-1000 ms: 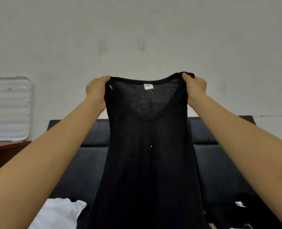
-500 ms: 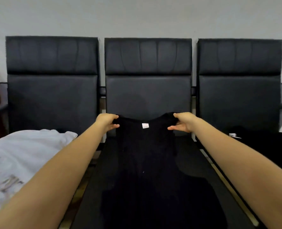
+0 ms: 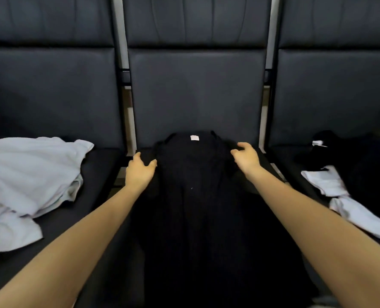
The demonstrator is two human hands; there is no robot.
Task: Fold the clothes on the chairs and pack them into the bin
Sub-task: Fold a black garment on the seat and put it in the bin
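A black sleeveless top point(image 3: 193, 196) lies spread on the seat of the middle black chair point(image 3: 195, 96), neckline and white label toward the backrest. My left hand point(image 3: 140, 170) hovers at the top's left shoulder, fingers relaxed and spread, holding nothing. My right hand point(image 3: 245, 157) is at the right shoulder, fingers loosely curved over the fabric, not gripping it. The bin is not in view.
A crumpled white garment point(image 3: 26, 181) lies on the left chair's seat. On the right chair sit a black garment point(image 3: 362, 165) and a white piece point(image 3: 344, 196). Narrow gaps separate the three chairs.
The top was held up by its shoulders, then lowered onto the middle seat. Both hands have let go of the shoulders and now rest open beside them. The view has tilted down.
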